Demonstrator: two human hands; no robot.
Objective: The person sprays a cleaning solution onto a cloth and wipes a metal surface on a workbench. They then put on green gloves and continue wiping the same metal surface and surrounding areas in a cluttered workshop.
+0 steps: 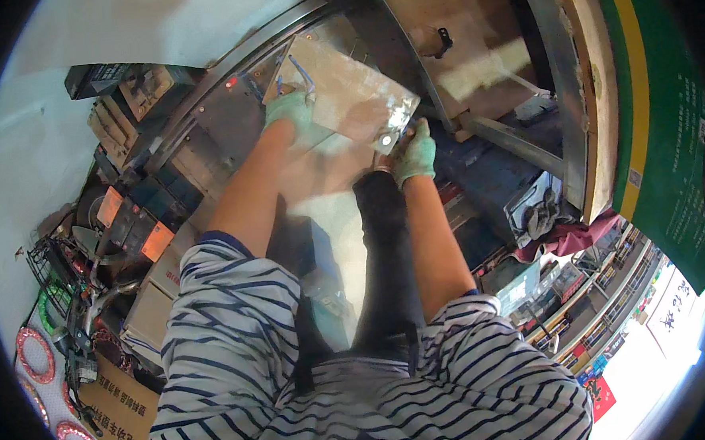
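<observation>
A flat, rectangular beige box or panel [352, 91] lies tilted before me, with a glossy, light-catching corner at its lower right. A round white spot with a dark centre [386, 140] marks that corner. My left hand [290, 111], in a pale green work glove, grips the panel's left edge beside blue cords or wires [302, 73]. In a matching glove, my right hand [416, 154] holds the lower right corner, thumb up along the side. Some fingers of both hands are hidden by the panel and gloves. Below it, my dark-trousered leg [386, 230] reaches forward.
A metal-framed bench or cabinet [513, 146] stands at right, beside a green board [658, 120] bearing writing. Orange-and-black boxes [131, 222], bicycle parts [87, 293] and a cardboard box [120, 411] crowd the left. A blue-grey box [315, 252] stands between my legs.
</observation>
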